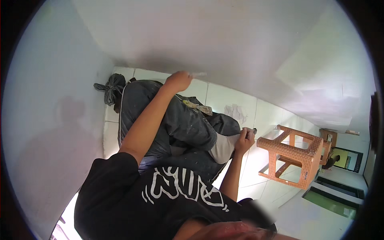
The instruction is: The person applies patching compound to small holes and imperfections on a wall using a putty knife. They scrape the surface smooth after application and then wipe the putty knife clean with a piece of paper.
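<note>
My left hand is closed around one end of a thin, pale, see-through-looking strip, which reaches out along the wall. The strip's exact kind is too blurred to tell. My right hand is closed low beside my bent leg, with a small dark piece at its fingertips; what it is cannot be made out. Between the two hands, a stained scraper-like tool with a yellowish handle rests against my dark trousers.
A brown plastic stool with a woven pattern stands on its legs to the right. At the left corner a knotted black plastic bag lies on the white tiled floor. A pale smudge marks the tiles. Walls close in ahead and left.
</note>
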`<state>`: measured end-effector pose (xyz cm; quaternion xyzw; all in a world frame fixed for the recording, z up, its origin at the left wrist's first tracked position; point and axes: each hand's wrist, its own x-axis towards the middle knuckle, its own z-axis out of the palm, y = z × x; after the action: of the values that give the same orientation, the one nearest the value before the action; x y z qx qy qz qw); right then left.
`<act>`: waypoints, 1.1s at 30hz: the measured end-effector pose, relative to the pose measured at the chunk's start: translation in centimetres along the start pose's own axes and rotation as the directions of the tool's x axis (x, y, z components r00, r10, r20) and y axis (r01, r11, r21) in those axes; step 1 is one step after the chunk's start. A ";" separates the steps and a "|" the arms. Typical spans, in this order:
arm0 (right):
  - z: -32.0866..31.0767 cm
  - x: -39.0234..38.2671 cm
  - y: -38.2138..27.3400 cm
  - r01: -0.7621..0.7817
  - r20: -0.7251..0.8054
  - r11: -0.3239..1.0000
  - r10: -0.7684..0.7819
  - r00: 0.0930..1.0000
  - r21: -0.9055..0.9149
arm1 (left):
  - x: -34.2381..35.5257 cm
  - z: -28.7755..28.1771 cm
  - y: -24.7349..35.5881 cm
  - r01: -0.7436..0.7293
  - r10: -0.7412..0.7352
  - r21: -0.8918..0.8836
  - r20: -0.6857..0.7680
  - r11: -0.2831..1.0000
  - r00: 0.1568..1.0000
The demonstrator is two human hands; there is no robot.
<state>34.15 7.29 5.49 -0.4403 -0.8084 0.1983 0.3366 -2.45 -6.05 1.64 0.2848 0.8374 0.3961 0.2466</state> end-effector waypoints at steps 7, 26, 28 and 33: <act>-0.4 -0.2 0.6 0.018 0.008 0.997 -0.017 1.000 -0.076 | -0.8 -0.1 2.0 -0.024 -0.030 0.202 0.262 0.979 0.965; 19.4 1.7 -4.5 0.403 0.867 0.899 -0.054 0.495 -0.174 | 0.0 2.0 -0.4 -0.093 -0.004 0.190 0.452 0.977 0.892; 20.7 1.2 -3.8 0.389 0.840 0.903 -0.066 0.539 -0.179 | 0.4 3.0 -1.5 -0.076 -0.026 0.194 0.473 0.978 0.881; 17.5 1.4 -9.2 0.385 0.902 0.901 0.015 0.431 -0.199 | 1.0 2.5 -2.4 0.021 -0.125 0.207 0.503 0.978 0.856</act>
<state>15.73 3.16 -0.45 -0.2331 -0.9290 0.1998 -0.2066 -2.20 -5.31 -1.88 0.3707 0.7863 0.2127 0.4463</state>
